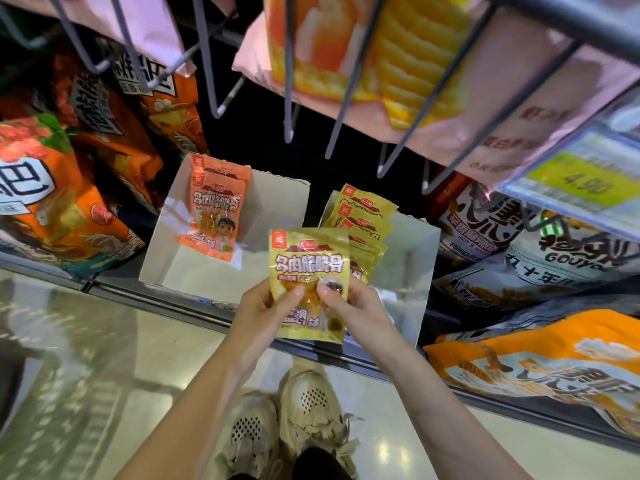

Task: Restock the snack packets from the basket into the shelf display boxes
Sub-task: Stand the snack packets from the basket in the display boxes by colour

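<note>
Overhead light glares off the glossy floor (104, 341) below my hands, streaked and smeared by motion blur. The yellow packet (308, 282) I hold is sharpest; above it the hanging bags (346, 46) blur and bow outward. Behind it the shelf back is black shadow.

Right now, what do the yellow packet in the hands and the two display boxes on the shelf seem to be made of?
The yellow packet looks like glossy plastic film: it shines, and a clear window shows the snack. Both hands, left and right, pinch it. The left display box and the right display box look like thin matte cardboard, probably white-coated: flat folded walls, one torn-looking edge.
</note>
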Tool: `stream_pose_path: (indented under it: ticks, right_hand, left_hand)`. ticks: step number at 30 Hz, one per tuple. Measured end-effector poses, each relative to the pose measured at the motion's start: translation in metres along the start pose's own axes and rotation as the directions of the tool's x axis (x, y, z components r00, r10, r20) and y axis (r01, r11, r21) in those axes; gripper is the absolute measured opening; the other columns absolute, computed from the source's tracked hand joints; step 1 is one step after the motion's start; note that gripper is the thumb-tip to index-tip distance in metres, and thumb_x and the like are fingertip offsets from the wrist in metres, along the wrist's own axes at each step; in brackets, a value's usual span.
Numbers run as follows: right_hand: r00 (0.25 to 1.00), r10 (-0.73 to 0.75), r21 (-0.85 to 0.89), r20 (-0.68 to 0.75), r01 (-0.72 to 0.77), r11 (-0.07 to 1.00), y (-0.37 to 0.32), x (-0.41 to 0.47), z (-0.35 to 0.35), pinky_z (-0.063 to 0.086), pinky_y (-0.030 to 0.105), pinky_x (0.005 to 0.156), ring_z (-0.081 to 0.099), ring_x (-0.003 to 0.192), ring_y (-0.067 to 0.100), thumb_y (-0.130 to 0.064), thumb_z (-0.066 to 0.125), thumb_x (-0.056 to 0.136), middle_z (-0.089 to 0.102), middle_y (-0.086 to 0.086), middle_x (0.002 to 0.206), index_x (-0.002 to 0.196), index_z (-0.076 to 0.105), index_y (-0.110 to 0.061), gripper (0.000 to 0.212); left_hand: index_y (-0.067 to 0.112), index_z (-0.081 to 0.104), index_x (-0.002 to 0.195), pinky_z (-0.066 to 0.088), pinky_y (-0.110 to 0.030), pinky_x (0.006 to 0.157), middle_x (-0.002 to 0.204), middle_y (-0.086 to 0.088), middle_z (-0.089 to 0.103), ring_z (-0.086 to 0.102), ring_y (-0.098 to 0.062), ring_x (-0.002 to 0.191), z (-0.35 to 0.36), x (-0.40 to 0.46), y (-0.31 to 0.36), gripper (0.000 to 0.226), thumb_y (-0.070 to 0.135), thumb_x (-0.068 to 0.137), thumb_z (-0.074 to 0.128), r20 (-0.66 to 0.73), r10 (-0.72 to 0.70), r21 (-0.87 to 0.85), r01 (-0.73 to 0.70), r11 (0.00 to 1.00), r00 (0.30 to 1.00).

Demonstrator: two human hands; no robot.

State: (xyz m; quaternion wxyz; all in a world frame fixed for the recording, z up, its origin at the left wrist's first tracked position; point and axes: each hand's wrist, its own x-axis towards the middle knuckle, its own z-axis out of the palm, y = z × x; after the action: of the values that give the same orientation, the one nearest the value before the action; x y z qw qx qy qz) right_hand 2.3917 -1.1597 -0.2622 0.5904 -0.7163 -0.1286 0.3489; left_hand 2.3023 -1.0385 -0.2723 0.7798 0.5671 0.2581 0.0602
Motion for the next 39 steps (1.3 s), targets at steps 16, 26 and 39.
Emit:
stream_pose_path:
  ticks: [16,26,39]
  right_hand:
    - [0.935,0.092,-0.046,-0.343,-0.115,0.992,0.045,0.019,-0.035,0.048,0.031,0.079,0.056,0.086,0.015,-0.007,0.058,0.091,0.063,-0.003,0.088,0.085,0.065,-0.017,0.013]
    - [0.956,0.144,-0.268,-0.255,-0.213,0.940,0.073,0.026,-0.037,0.051,0.041,0.088,0.061,0.087,0.018,-0.007,0.064,0.085,0.066,0.000,0.087,0.080,0.064,-0.021,0.015]
    - [0.894,0.029,-0.372,-0.448,-0.215,0.903,0.069,0.039,-0.028,0.050,0.035,0.075,0.059,0.081,0.022,-0.018,0.065,0.086,0.066,0.007,0.082,0.089,0.069,-0.017,0.005]
  left_hand:
    - [0.014,0.065,0.118,0.053,-0.047,0.055,0.109,-0.023,0.064,0.067,-0.040,0.074,-0.015,0.029,-0.054,0.055,0.022,0.067,0.083,0.084,0.289,0.994,-0.100,0.040,0.953]
    - [0.027,0.044,0.140,0.048,-0.045,0.077,0.125,-0.016,0.058,0.064,-0.036,0.091,-0.013,0.032,-0.060,0.055,0.039,0.089,0.059,0.029,0.224,0.999,-0.035,0.025,0.974]
    - [0.035,0.022,0.148,0.038,-0.040,0.093,0.141,-0.005,0.044,0.054,-0.028,0.115,-0.010,0.030,-0.056,0.055,0.047,0.096,0.037,-0.012,0.185,0.998,-0.001,0.069,0.983]
